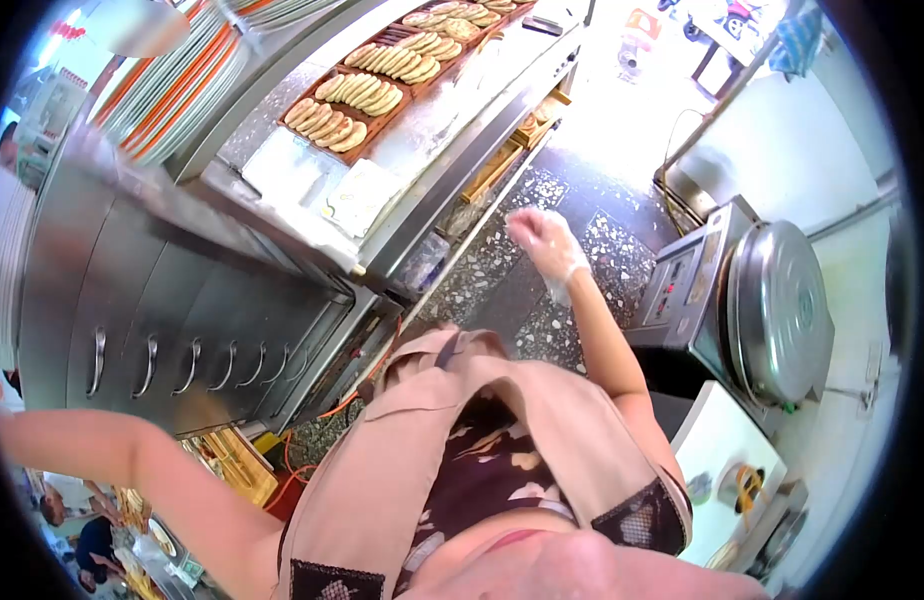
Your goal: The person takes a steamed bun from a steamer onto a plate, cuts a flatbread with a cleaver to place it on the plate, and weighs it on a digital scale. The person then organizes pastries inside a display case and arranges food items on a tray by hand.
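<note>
flatbreads (360,93) | round, pale golden — overlapping rows | reddish-brown trays (384,124)

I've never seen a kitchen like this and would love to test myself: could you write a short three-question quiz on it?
1. Which gloved hand is in view?
A) left
B) right

2. True or false: the flat round breads overlap in rows.

3. Fill in: the steel cabinet on the left has a row of metal ____.

Key: 1 B; 2 true; 3 handles.

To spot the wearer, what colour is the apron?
The apron is pinkish beige, clearest in head view.
</note>
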The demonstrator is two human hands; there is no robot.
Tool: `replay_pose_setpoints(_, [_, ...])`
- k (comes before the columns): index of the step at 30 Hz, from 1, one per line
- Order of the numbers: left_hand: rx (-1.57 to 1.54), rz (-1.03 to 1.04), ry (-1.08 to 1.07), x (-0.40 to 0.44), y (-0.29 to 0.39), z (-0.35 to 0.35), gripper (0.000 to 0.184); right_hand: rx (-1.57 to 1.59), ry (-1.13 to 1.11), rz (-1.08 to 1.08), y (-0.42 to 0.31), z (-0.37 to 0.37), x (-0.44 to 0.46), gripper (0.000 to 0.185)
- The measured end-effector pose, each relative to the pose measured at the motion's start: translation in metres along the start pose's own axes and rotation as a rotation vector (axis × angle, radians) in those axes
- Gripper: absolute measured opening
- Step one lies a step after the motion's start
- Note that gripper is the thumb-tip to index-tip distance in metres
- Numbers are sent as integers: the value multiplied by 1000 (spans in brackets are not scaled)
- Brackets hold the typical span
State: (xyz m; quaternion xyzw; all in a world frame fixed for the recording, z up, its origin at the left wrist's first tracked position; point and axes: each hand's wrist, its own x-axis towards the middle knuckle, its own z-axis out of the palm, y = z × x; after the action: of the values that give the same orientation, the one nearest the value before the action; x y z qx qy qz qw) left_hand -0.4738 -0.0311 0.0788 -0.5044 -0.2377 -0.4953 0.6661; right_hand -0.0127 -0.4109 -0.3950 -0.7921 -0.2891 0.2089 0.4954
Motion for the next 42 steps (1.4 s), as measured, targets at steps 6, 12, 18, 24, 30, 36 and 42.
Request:
replay_pose_setpoints(6, [-1547,-197,-423,0,414,-170,22,883,-362,14,-19,-72,157,60])
replay_pose_setpoints(12, [-2382,388,-456,-6,681,-147,20,1501,-318,200,67,-173,261,73])
replay_pose_setpoints(18, [-1956,17,-560,-86,1004,0,6,1010,155,444,178,-248,356,37])
replay_pose_setpoints(24, [-1165,127,-1538,-194,1125,107,8,1162,398,415,232,-272,409,53])
replay_pose_setpoints(30, [-1027,212,-1696,-229,1144,101,11,1362,240,545,253,-270,463,54])
replay_pose_setpoints(36, [-1184,17,-1408,-194,1081,59,14,779,-275,598,258,-261,553,29])
replay_pose_setpoints(42, [-1346,-106,-1009,-95,930,-87,17,146,-688,-24,187,-209,568,23])
